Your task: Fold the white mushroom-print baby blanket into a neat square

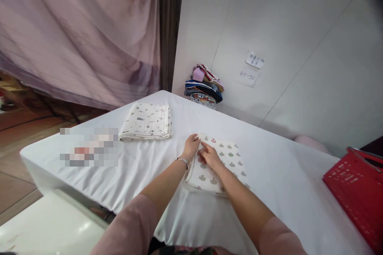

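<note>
A folded white cloth (221,167) printed with grey shapes and small red and green motifs lies on the white-covered table. My left hand (190,146) is at its far left corner, with the thumb and fingers closed on the edge. Right beside it, my right hand (212,157) rests over the left edge of the same cloth. Its fingers are bent inward and pinch the cloth near that corner; the fingertips are partly hidden. A second folded white cloth (146,121) with small dark prints lies apart, to the left.
The white tablecloth (278,183) has wrinkles toward the front. A red plastic basket (353,191) stands at the right edge. Beyond the table, a stack of folded fabrics (204,87) is against the wall. A pink curtain (89,36) hangs at the left; a blurred-out patch covers something on the table.
</note>
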Tool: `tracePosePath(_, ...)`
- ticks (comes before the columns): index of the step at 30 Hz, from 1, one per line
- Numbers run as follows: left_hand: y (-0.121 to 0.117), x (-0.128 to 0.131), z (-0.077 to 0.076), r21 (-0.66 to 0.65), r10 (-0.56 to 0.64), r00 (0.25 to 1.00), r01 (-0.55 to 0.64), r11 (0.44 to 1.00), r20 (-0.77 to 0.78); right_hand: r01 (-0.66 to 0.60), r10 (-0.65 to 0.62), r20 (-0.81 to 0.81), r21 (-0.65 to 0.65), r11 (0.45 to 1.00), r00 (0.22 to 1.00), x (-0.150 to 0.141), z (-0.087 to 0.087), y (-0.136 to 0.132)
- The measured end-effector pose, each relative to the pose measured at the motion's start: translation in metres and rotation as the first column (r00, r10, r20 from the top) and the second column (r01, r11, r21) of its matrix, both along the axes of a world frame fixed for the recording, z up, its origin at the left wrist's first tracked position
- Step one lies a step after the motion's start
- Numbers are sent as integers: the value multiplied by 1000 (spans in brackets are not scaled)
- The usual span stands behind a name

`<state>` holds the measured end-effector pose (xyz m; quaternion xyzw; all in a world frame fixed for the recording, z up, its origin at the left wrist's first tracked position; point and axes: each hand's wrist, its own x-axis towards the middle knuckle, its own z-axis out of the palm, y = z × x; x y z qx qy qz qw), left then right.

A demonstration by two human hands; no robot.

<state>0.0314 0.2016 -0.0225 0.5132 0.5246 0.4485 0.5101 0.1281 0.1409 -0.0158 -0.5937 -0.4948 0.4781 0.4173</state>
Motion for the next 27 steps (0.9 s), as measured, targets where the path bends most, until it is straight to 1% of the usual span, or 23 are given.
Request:
tracePosePath(1, 2, 0, -1, 3, 13, 999, -13, 1000, -37, -26, 24, 63, 32, 999, 998, 1, -1, 0)
tracePosePath(3, 4, 0, -2, 16, 35, 992, -33, 999, -124, -82, 34, 264, 173, 981, 964, 3, -2, -2)
tracePosePath(5, 5, -1, -3, 35, 45, 977, -39, 999, -208, -182, -14, 500, 342, 922, 866, 3, -4, -6)
tracePosePath(6, 6, -2, -3, 45, 46, 968, -36, 998, -245, -243, -45, 598, 392, 887, 801, 3, -6, -9)
tracePosePath(7, 6, -2, -3, 53, 46, 959, -33, 998, -278, -301, -63, 677, 406, 863, 734, 3, -8, -12)
tracePosePath(8, 6, -3, -3, 60, 45, 950, -28, 998, -308, -346, -63, 738, 388, 855, 672, 2, -10, -15)
tracePosePath(10, 7, -3, -3, 68, 44, 931, -20, 998, -362, -384, -38, 817, 311, 869, 575, -1, -12, -21)
tracePosePath(12, 9, -3, -2, 72, 42, 910, -13, 997, -412, -386, -2, 859, 232, 893, 512, -4, -13, -24)
tracePosePath(15, 11, -1, -2, 80, 32, 875, 7, 997, -483, -379, 49, 878, 155, 912, 476, -8, -11, -24)
tracePosePath(18, 15, 1, 1, 88, 13, 837, 42, 995, -547, -377, 66, 883, 130, 917, 465, -9, -8, -23)
tracePosePath(21, 20, 4, 6, 85, -12, 800, 78, 993, -600, -384, 49, 892, 144, 912, 450, -10, -8, -22)
tracePosePath(23, 21, 6, 12, 108, -13, 782, 102, 989, -623, -392, 28, 895, 167, 905, 445, -10, -8, -22)
tracePosePath(25, 16, 10, 18, 153, -5, 775, 130, 980, -632, -396, 6, 892, 194, 898, 451, -10, -9, -22)
tracePosePath(27, 3, 12, 22, 208, 6, 772, 164, 964, -636, -409, 3, 885, 212, 888, 465, -9, -12, -20)
